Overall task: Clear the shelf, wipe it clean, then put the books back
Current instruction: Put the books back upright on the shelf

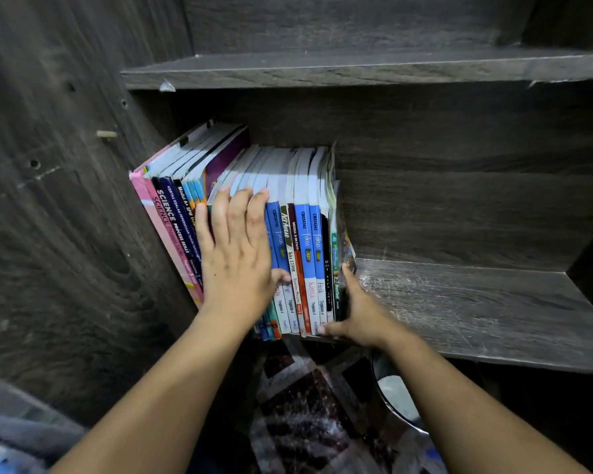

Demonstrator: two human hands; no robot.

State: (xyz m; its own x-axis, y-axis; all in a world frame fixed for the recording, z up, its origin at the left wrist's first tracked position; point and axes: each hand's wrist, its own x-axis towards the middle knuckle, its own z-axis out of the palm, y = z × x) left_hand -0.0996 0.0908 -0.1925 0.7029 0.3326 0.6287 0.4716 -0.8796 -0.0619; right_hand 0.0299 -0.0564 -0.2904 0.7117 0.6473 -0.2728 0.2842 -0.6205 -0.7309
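A row of books [302,234] stands at the left end of the dark wooden shelf [476,309], spines facing me. The pink and navy books on the far left [172,213] lean against the cabinet's side panel. My left hand [237,254] lies flat on the spines in the middle of the row, fingers straight and fingertips at the top edges. My right hand [363,316] is at the right end of the row. Its fingers press the last book's cover, and its thumb lies across the bottom of the spines.
The shelf's right half is bare, with pale streaks on the board. An upper shelf [356,68] runs above the books. The side panel [65,200] has a wooden peg [106,134] sticking out. Below are a patterned rug [305,405] and a round dark container [397,398].
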